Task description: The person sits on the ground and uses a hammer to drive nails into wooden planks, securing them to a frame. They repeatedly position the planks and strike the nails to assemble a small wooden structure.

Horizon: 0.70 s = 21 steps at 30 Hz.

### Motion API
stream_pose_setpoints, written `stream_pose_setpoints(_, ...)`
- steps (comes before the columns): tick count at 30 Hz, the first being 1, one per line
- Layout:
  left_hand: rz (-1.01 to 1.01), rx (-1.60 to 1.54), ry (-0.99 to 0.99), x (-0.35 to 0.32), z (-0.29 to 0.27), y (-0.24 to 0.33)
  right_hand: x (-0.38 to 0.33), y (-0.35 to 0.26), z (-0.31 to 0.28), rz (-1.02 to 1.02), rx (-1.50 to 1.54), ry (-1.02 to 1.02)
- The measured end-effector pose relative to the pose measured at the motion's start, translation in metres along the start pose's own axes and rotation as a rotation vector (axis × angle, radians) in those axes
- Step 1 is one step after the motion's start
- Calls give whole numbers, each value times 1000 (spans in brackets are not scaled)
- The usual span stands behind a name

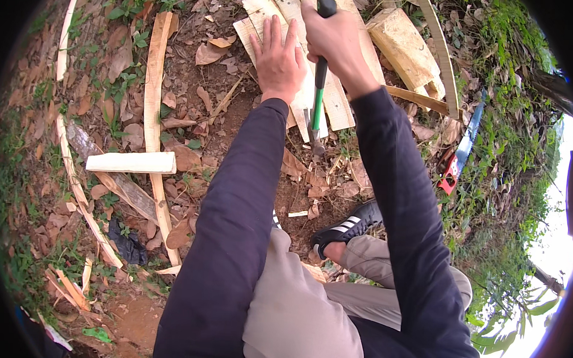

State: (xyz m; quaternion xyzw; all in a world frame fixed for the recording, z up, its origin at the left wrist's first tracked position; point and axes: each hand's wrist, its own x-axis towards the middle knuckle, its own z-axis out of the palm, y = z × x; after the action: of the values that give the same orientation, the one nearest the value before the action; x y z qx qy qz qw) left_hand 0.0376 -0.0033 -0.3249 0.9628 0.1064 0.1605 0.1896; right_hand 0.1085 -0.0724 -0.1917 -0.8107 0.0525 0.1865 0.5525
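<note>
My left hand [280, 64] lies flat on pale wooden boards [337, 108], its fingers stretched out and slightly apart. Just to its right, my right hand [336, 43] is wrapped round the black grip of a hammer [319, 95] with a green shaft. The hammer's metal head points back toward me, over the near end of the boards. The boards lie side by side on the ground, partly hidden under both hands.
A thick wood block [408, 47] stands right of the boards, beside a curved-looking strip [444, 49]. Farther right lies a red-handled saw [459, 152]. At left, a short pale piece [130, 162] crosses a long plank [154, 86]. Dry leaves cover the soil; my shoe [348, 226] is near.
</note>
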Motion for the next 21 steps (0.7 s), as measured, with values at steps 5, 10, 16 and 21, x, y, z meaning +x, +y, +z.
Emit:
stream_pose_setpoints(5,-119,-285,141,0,1,-6,37,7,33,66,-284,-6)
stream_pose_setpoints(10,-105,-236,97,2,4,-3,64,45,47,41,-312,34)
stream_pose_setpoints(16,-72,-112,74,-1,6,4,85,69,54,-144,-679,120)
stream_pose_setpoints(21,-153,-303,184,1,1,-8,66,44,64,-165,-708,141)
